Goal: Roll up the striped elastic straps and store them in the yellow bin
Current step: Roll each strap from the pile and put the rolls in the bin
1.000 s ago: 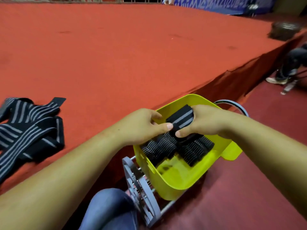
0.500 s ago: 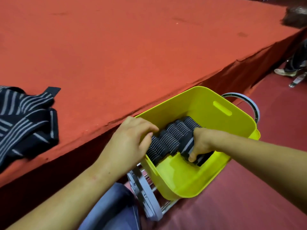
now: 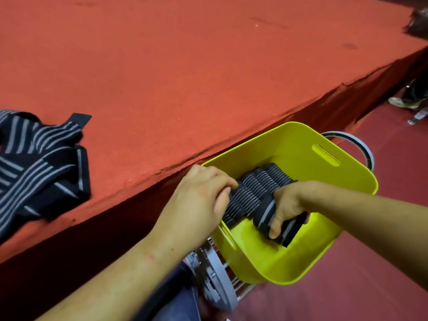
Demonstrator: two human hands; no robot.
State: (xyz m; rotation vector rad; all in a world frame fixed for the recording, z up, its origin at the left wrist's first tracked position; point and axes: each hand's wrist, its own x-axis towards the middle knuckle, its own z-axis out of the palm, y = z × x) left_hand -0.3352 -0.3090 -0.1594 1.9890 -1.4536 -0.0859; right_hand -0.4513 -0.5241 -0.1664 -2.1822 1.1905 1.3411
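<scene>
The yellow bin [image 3: 301,147] stands below the edge of the red platform, with several rolled striped straps [image 3: 252,191] packed in a row inside. My right hand [image 3: 286,205] is down in the bin and grips a rolled black strap with a grey stripe [image 3: 262,217] at the near end of that row. My left hand [image 3: 196,205] grips the bin's left rim, fingers curled over it against the rolls. A heap of unrolled black and grey striped straps [image 3: 39,163] lies on the platform at the far left.
The red carpeted platform [image 3: 185,77] fills the upper view, its edge running diagonally past the bin. A grey wheeled metal frame [image 3: 215,274] sits under the bin. My blue-trousered knee [image 3: 176,297] is at the bottom. A person's shoe [image 3: 403,103] is at far right.
My right hand has carried the rolled strap from above the bin down into it, against the row. My left hand let go of the roll and took the bin's rim.
</scene>
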